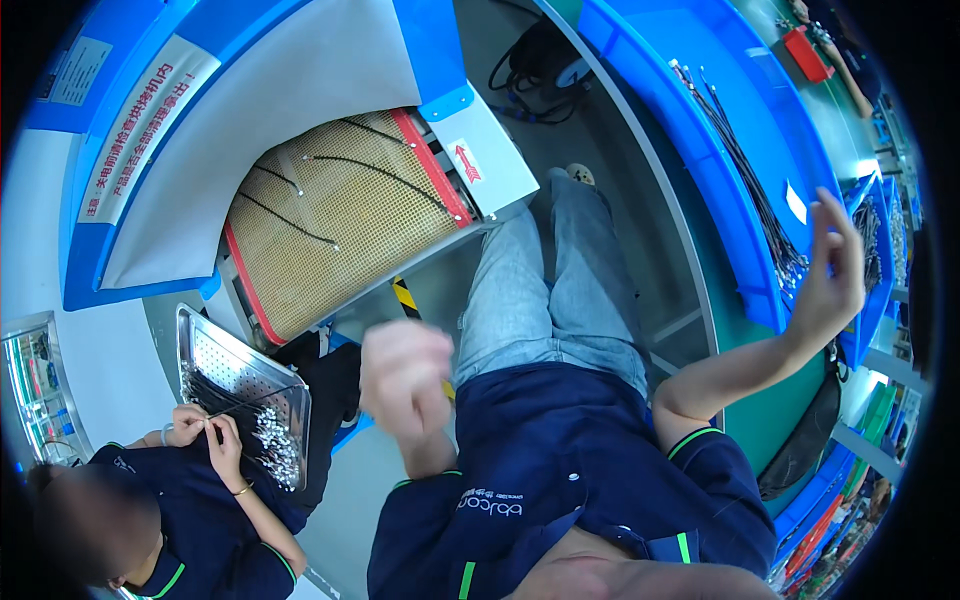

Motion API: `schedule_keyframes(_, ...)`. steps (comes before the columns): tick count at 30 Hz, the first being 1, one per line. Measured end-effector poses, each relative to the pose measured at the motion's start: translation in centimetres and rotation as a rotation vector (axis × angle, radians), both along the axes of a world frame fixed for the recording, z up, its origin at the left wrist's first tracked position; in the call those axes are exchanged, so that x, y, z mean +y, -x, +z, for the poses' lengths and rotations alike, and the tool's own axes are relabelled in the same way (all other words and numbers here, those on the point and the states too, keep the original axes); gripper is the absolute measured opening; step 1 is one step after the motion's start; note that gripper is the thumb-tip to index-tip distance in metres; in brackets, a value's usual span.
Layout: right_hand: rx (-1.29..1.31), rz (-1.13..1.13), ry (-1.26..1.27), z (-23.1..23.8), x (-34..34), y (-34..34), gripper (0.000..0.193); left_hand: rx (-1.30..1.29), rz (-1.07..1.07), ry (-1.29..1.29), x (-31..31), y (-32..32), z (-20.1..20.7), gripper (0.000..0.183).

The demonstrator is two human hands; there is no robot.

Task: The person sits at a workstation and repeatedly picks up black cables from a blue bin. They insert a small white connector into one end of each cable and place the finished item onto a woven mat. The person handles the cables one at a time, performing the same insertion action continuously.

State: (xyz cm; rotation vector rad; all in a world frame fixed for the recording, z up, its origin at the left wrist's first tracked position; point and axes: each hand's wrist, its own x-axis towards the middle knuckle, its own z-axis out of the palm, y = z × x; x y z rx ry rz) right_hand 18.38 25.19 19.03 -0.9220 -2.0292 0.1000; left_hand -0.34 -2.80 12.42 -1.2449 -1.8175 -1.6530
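Note:
My left hand (405,385) is raised in front of my body, smeared by motion. Its fingers look curled, but whether they hold anything cannot be made out. Out to the right, my right hand (838,265) is lifted at the near end of a long blue bin (745,265). Its fingers point up, loosely bent, with nothing visible in them. Inside that bin lies a bundle of thin black cables (745,170) with light connector ends. Ahead on the left, several black cables (375,175) lie spread on the tan mesh belt (340,270) of a blue and white conveyor machine.
At lower left a seated co-worker's hands (205,430) hold a black cable over a perforated metal tray (225,350) heaped with cables. A white-edged green table (735,400) stands on my right. More blue bins (868,330) and a black bag (805,440) are beyond it.

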Motion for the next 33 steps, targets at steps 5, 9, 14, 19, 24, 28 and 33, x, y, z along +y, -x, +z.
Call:
schedule_keyframes(5, -0.315, 0.694, 0.234, -3.5, -7.2, 4.7, 0.018, -0.076, 0.200, 0.403, 0.4, 1.9, -5.6, 0.036)
schedule_keyframes(9, -0.406, 0.885, 0.466, -8.2, -8.8, 6.8, 0.015, -0.242, 0.049, 0.644, -1.2, 2.5, -7.9, 0.036)
schedule_keyframes(14, -0.359, 0.932, 0.587, -11.6, -8.3, 8.1, 0.014, -0.437, -0.115, 0.787, -2.3, 2.2, -8.8, 0.011)
schedule_keyframes(19, -0.365, 0.978, 0.615, -13.3, -8.4, 9.2, 0.013, -0.300, -0.105, 0.667, -2.4, 1.6, -9.0, 0.009)
schedule_keyframes(24, -0.421, 1.024, 0.635, -13.8, -8.3, 9.2, 0.013, -0.108, 0.036, 0.777, -0.8, 2.1, -8.9, 0.013)
schedule_keyframes(28, -0.523, 1.056, 0.623, -13.8, -6.6, 8.4, 0.019, -0.329, -0.050, 0.929, -3.1, 3.0, -10.5, 0.013)
schedule_keyframes(33, -0.689, 0.901, 0.596, -14.3, -3.6, 6.4, 0.015, -0.349, 0.038, 0.951, -5.8, 3.5, -11.2, 0.013)
